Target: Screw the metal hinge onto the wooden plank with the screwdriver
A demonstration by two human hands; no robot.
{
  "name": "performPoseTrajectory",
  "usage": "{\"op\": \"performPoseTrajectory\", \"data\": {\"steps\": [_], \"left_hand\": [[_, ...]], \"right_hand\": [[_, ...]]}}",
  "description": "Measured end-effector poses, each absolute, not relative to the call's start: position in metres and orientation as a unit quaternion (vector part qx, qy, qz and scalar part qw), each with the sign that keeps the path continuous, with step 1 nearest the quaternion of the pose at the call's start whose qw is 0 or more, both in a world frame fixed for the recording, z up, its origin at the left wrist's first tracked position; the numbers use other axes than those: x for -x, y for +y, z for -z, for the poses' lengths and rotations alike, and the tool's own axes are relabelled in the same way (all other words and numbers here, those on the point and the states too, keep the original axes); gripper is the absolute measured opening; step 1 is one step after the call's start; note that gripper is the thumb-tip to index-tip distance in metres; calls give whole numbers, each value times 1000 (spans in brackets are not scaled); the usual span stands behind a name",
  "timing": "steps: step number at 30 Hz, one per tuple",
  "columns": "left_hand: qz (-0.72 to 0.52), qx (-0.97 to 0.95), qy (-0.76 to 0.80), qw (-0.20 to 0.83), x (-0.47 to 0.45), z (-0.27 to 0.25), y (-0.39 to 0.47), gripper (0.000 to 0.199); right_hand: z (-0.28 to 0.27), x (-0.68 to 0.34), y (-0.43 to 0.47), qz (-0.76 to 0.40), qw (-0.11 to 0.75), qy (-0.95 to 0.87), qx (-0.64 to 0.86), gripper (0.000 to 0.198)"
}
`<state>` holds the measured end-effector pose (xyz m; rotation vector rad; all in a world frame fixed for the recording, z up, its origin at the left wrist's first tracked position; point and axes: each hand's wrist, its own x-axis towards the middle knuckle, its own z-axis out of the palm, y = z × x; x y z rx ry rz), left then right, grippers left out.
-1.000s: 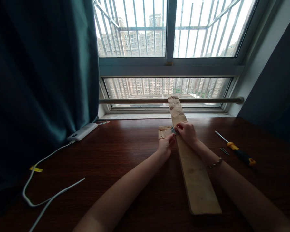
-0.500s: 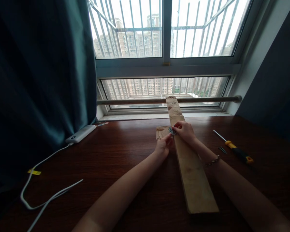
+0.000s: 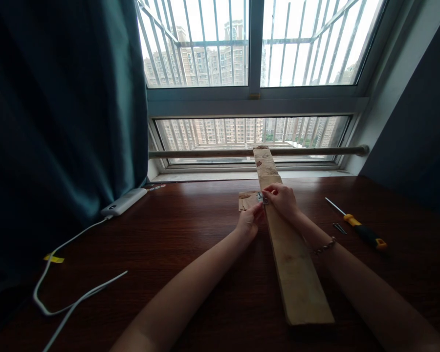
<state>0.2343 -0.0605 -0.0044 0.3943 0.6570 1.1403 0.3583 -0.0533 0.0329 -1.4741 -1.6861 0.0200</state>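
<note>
A long wooden board [image 3: 297, 259] lies lengthwise on the table, its far end by the window rail. A short wooden piece [image 3: 246, 200] meets its left side. Across the seam between them sits a small silvery metal hinge [image 3: 260, 196] with holes. My right hand [image 3: 283, 199] rests over the long board, thumb and forefinger pinched at the hinge's upper right edge. From the near side, my left hand [image 3: 250, 221] has its fingertips closed at the hinge's lower edge, beside the short piece. The fingers partly hide the hinge.
Right of the board, a screwdriver [image 3: 363, 231] with a yellow and black handle lies near several screws [image 3: 339, 228]. On the left are a white power strip [image 3: 124, 202], its white cable [image 3: 73, 230] and a blue curtain [image 3: 106, 107]. A barred window stands behind the table [image 3: 190, 195].
The hinge appears flatter across the seam, and my right fingers have shifted slightly on it. The whole view has moved a little; the boards and screwdriver stay where they were.
</note>
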Motion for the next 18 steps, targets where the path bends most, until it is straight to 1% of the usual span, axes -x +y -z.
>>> {"op": "performPoseTrajectory", "data": {"steps": [7, 13, 18], "left_hand": [[-503, -185, 282, 796, -237, 12, -67, 7], [-470, -184, 255, 825, -242, 15, -76, 19], [-463, -193, 242, 830, -243, 12, -77, 22]], "right_hand": [[-35, -357, -54, -45, 458, -656, 598, 24], [-34, -357, -55, -47, 462, -655, 595, 24], [-34, -357, -53, -64, 489, -640, 589, 24]]}}
